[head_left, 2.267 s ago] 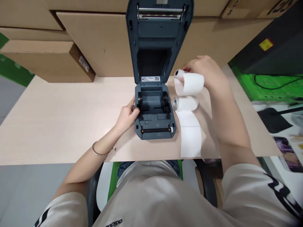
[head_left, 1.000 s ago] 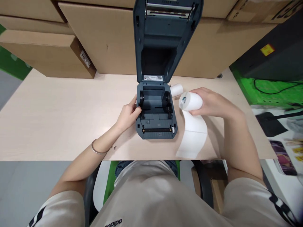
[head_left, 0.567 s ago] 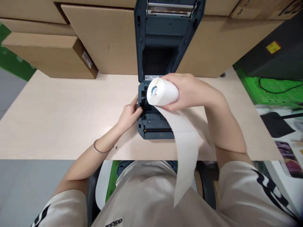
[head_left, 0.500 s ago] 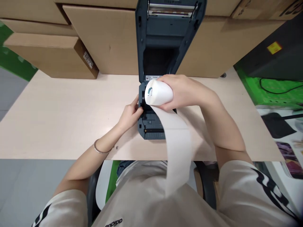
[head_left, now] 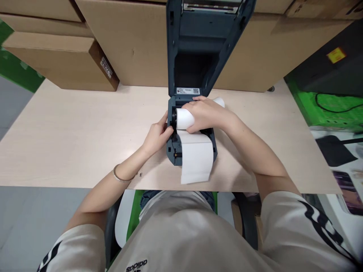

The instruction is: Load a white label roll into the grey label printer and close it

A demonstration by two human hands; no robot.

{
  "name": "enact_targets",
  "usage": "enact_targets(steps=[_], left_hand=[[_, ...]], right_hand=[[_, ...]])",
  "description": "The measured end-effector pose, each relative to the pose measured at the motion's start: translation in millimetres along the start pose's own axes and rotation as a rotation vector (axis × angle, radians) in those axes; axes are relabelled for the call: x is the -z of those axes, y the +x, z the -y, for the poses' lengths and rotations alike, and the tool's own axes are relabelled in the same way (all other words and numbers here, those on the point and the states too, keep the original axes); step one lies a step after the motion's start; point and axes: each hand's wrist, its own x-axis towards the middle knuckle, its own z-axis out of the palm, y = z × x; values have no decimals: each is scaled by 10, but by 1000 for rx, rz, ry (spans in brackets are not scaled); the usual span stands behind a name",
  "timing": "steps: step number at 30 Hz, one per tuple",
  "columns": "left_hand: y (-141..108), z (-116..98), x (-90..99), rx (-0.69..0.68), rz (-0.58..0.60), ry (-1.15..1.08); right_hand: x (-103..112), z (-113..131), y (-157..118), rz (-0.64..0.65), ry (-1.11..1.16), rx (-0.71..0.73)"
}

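A dark blue-grey label printer point(head_left: 170, 151) stands on the table with its lid point(head_left: 202, 34) raised against the cardboard behind. My right hand point(head_left: 205, 113) is wrapped round a white roll of label paper point(head_left: 185, 118), which lies sideways over the printer's bay, its left end against the black holder there. From the roll, a loose paper strip point(head_left: 196, 158) runs forward over the printer's front edge onto the table. My left hand point(head_left: 159, 135) grips the printer's left side wall, thumb at the inner edge, some fingers hidden.
Large cardboard boxes point(head_left: 133, 49) line the back of the table point(head_left: 70, 139). A smaller carton point(head_left: 56, 62) stands at the back left. To the right are a black box point(head_left: 326, 56) on a green surface point(head_left: 334, 109) and a phone point(head_left: 350, 192).
My right hand has lowered and turned the roll from a tilt above the printer to lying across its bay. The paper strip has swung forward and flat. My left hand stays at the printer's side.
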Motion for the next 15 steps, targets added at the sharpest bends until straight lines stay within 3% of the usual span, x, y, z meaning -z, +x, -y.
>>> enact_targets(steps=[8,15], left_hand=[[3,-1,-3,-29,-3,-19],[3,-3,-2,-46,-6,-19]], right_hand=[[-46,-8,-61,-49,-5,0],[-138,393,-631,-339,63,77]])
